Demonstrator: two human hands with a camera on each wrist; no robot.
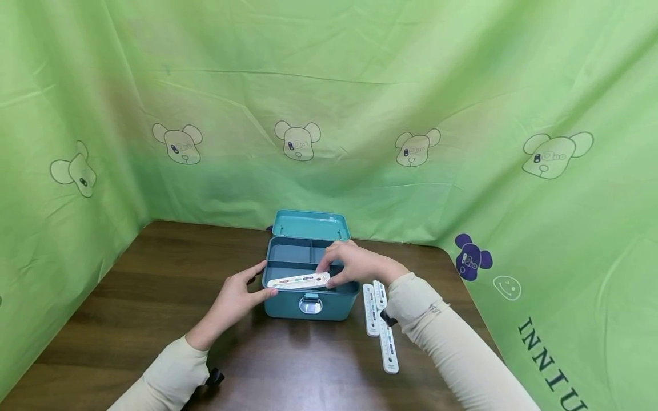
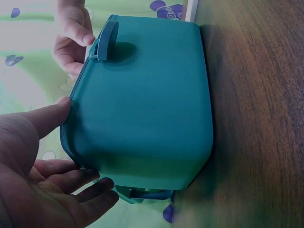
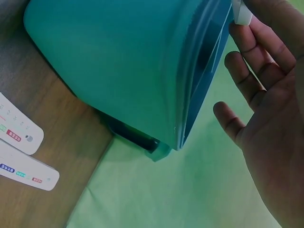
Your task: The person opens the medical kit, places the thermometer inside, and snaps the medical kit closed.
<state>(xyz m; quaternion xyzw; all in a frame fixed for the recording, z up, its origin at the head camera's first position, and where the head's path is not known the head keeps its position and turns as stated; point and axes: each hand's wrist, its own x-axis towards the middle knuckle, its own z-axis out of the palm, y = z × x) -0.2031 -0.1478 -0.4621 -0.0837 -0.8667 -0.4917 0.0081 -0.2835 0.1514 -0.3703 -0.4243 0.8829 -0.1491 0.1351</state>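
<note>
A teal lidded box (image 1: 288, 308) stands with its lid raised, showing a divided tray (image 1: 289, 251) at the top. Over the tray's front compartment, my right hand (image 1: 354, 264) pinches one end of a white thermometer (image 1: 300, 281) between thumb and fingers; it lies nearly level, slightly tilted. In the right wrist view only the tip of this thermometer (image 3: 242, 14) shows. My left hand (image 1: 237, 297) touches the box's front left corner, thumb at the front rim and the other fingers, fairly straight, along the left side. Below the rim, the left wrist view shows the box's front wall (image 2: 147, 104).
Three more white thermometers (image 1: 389, 345) lie close together on the brown wooden table (image 1: 288, 371), right of the box and partly under my right forearm. The raised lid (image 1: 311, 224) leans back toward the green curtain (image 1: 329, 188) that surrounds the table. A latch (image 1: 311, 305) hangs on the box's front.
</note>
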